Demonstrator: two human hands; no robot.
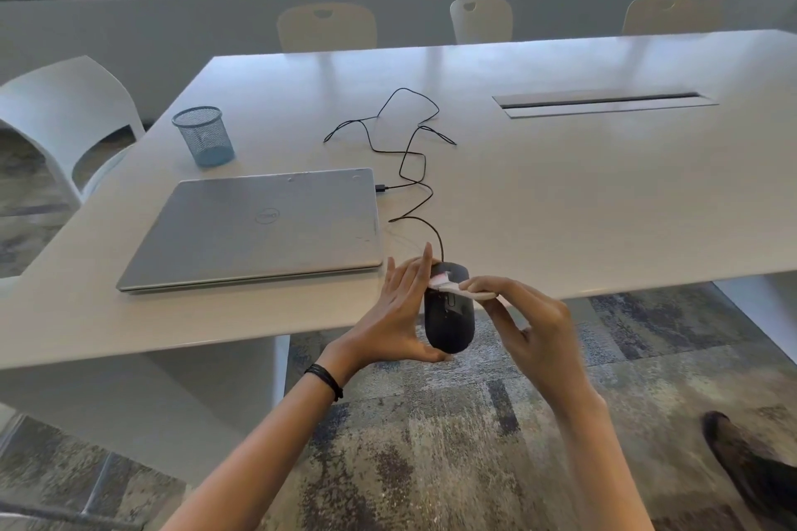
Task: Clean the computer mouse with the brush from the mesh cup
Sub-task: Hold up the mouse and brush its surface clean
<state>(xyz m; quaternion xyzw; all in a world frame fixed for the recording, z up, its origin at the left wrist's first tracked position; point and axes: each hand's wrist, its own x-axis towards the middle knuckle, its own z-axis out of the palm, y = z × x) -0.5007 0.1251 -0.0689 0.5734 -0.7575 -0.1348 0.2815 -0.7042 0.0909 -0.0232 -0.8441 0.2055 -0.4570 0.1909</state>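
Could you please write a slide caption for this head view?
Left hand steadies the black mouse past the table edge while the right hand brushes it with a white brush.

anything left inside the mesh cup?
The mesh cup looks empty through its wire wall; only the very bottom is hard to read. The brush is in the right hand, on the mouse.

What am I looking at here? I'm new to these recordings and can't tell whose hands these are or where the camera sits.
There is no machine: a person wears one camera on the head, looking down at their own hands. The left hand holds a black computer mouse up at the edge of the white table. The right hand holds a small white brush, its head on the mouse's top. On the table lie a closed laptop, the mouse's cable and a blue mesh cup.
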